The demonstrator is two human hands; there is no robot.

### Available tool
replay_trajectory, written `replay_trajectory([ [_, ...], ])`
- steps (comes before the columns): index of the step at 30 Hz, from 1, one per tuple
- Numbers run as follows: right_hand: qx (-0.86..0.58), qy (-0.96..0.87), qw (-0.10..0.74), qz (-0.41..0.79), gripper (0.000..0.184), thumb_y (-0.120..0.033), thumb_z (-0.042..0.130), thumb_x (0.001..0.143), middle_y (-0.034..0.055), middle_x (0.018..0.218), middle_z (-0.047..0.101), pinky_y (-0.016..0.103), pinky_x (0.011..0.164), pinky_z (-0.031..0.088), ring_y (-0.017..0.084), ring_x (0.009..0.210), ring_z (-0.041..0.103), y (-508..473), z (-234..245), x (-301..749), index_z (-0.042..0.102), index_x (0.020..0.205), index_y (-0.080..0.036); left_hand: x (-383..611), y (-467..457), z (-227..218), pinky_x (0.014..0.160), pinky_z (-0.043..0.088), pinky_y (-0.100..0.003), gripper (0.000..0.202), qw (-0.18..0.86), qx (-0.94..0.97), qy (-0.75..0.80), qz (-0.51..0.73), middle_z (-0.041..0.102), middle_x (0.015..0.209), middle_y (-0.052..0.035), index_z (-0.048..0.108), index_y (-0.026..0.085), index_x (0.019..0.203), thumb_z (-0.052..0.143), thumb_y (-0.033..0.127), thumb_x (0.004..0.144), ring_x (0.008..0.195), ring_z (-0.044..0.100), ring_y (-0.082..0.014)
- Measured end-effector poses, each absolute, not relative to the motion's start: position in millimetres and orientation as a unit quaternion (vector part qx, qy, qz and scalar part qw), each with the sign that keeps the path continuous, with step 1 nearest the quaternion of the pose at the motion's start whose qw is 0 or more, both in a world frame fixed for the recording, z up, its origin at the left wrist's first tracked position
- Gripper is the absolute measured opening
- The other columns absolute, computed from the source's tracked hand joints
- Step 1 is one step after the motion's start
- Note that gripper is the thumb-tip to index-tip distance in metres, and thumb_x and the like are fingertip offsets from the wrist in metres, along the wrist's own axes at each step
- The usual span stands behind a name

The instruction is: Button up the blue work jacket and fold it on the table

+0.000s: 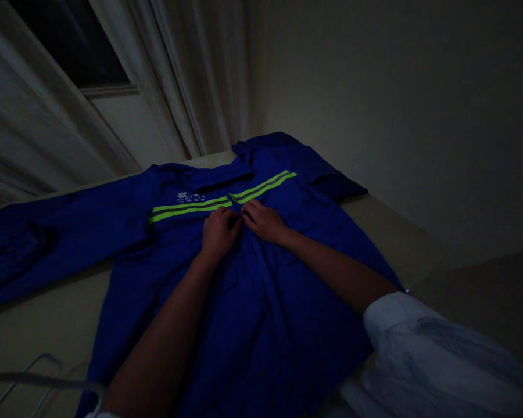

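Note:
A dark blue work jacket (157,313) lies spread out, front side up. A yellow-green reflective band (192,207) crosses its chest, with a white printed logo (190,197) above the band's left part. At the middle of the chest, my left hand (220,231) pinches the jacket's front edge, just below the band. Close beside it, my right hand (264,220) has its fingers bent together on the same front placket (261,264). The fingertips nearly meet. Any button or fastener between them is hidden by the fingers and the dim light.
Under the jacket is a pale yellowish surface (405,232). A wire hanger (43,380) lies at the lower left. Long curtains (209,75) hang behind, beside a dark window (76,40). A plain wall (375,104) rises at the right.

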State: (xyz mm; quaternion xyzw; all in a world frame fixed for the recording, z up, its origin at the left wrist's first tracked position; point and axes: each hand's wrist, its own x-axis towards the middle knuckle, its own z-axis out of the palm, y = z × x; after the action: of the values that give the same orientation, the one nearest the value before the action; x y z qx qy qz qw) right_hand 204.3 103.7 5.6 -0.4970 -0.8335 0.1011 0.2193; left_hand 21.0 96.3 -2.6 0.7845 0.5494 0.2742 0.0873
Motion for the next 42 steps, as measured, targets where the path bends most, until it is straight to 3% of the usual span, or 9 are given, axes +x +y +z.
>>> replay_trajectory([
  [8,-0.501,-0.833,0.215,0.100,0.016,-0.029,0.052,0.106,0.0068,0.122,0.064,0.030,0.075,0.047,0.022,0.095,0.065,103.0,4.7,204.4,0.063,0.115,-0.023,19.8,102.0,-11.0,0.086,0.051,-0.039,0.010,0.131,0.771,0.546,0.300,0.070,0.103,-0.0063,0.072,0.023,0.099,0.066,0.029,0.093,0.101,0.065,-0.0265],
  [14,-0.492,-0.827,0.247,0.114,0.015,-0.025,0.052,0.105,0.0068,0.119,0.064,0.030,0.082,0.048,0.021,0.100,0.063,106.0,3.5,205.3,0.064,0.113,-0.021,20.3,99.6,-9.6,0.088,0.051,-0.040,0.018,0.117,0.772,0.542,0.311,0.069,0.104,-0.0070,0.073,0.023,0.107,0.066,0.032,0.094,0.101,0.065,-0.0270],
  [24,-0.437,-0.836,0.297,0.146,0.010,-0.022,0.064,0.100,0.0055,0.114,0.063,0.030,0.091,0.049,0.019,0.102,0.063,112.9,-4.2,209.5,0.067,0.110,-0.020,18.6,99.9,-10.7,0.084,0.049,-0.040,0.015,0.104,0.782,0.538,0.298,0.070,0.101,-0.0079,0.073,0.021,0.101,0.064,0.032,0.097,0.097,0.064,-0.0278],
  [33,-0.475,-0.830,0.268,0.119,0.009,-0.025,0.057,0.105,0.0063,0.117,0.062,0.030,0.083,0.049,0.020,0.099,0.064,108.7,-2.6,206.4,0.064,0.109,-0.022,18.4,101.2,-11.5,0.083,0.049,-0.037,0.013,0.131,0.770,0.514,0.355,0.068,0.101,-0.0071,0.070,0.022,0.101,0.068,0.032,0.092,0.096,0.064,-0.0261],
  [38,-0.489,-0.821,0.269,0.119,0.009,-0.025,0.054,0.106,0.0060,0.116,0.062,0.031,0.084,0.049,0.021,0.101,0.064,110.5,-5.0,205.5,0.062,0.108,-0.022,17.4,101.9,-9.8,0.083,0.048,-0.037,0.017,0.141,0.772,0.494,0.374,0.068,0.097,-0.0067,0.071,0.021,0.098,0.055,0.026,0.097,0.092,0.064,-0.0242],
  [42,-0.496,-0.818,0.267,0.117,0.010,-0.024,0.051,0.107,0.0067,0.117,0.062,0.033,0.081,0.049,0.022,0.098,0.064,112.1,-8.3,205.5,0.060,0.111,-0.022,18.8,98.9,-7.4,0.085,0.050,-0.038,0.017,0.126,0.779,0.494,0.365,0.067,0.100,-0.0064,0.071,0.021,0.105,0.063,0.034,0.095,0.096,0.064,-0.0256],
])
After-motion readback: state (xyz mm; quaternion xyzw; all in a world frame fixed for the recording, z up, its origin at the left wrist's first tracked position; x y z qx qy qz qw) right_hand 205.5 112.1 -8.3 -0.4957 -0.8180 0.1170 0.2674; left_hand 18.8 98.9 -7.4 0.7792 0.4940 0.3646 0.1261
